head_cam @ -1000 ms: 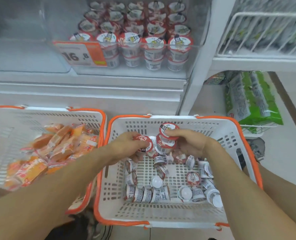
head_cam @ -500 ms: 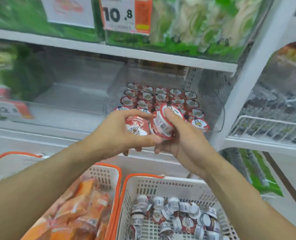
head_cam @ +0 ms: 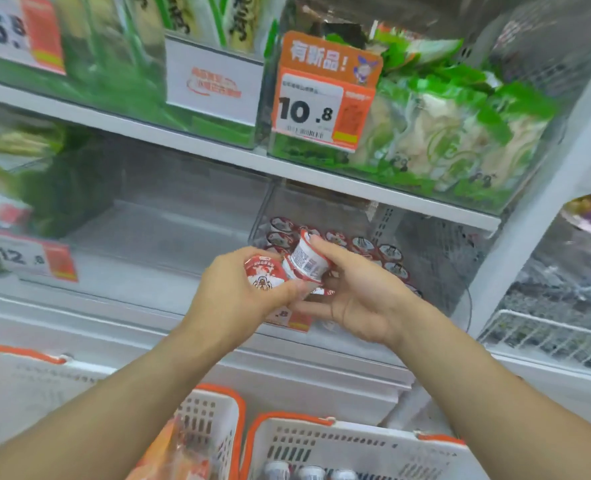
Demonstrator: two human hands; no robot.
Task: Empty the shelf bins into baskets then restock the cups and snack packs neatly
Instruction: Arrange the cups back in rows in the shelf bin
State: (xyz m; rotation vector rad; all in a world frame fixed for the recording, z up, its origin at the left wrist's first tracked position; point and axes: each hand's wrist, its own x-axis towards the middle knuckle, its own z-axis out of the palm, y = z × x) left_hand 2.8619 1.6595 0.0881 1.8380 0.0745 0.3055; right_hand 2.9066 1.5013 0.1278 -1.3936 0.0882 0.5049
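Observation:
My left hand [head_cam: 233, 296] grips a small cup with a red and white lid [head_cam: 263, 277], lid facing me. My right hand [head_cam: 360, 292] holds another white cup [head_cam: 308, 259] tilted on its side, with more cups beneath it partly hidden. Both hands are raised together in front of the clear shelf bin [head_cam: 436, 271], where several red-lidded cups [head_cam: 363, 245] stand in rows. Below, the right basket [head_cam: 356, 441] holds loose cups [head_cam: 308, 472] and the left basket [head_cam: 218, 410] holds orange snack packs [head_cam: 180, 455].
An empty clear bin [head_cam: 169, 233] sits left of the cup bin. The shelf above carries green packaged goods [head_cam: 453, 133] with a 10.8 price tag [head_cam: 318, 112]. A white upright post [head_cam: 536, 216] and a wire rack [head_cam: 546, 334] stand to the right.
Both hands lifted the cups out of the right basket up to the shelf bin. My view tilted upward, so the baskets dropped to the bottom edge.

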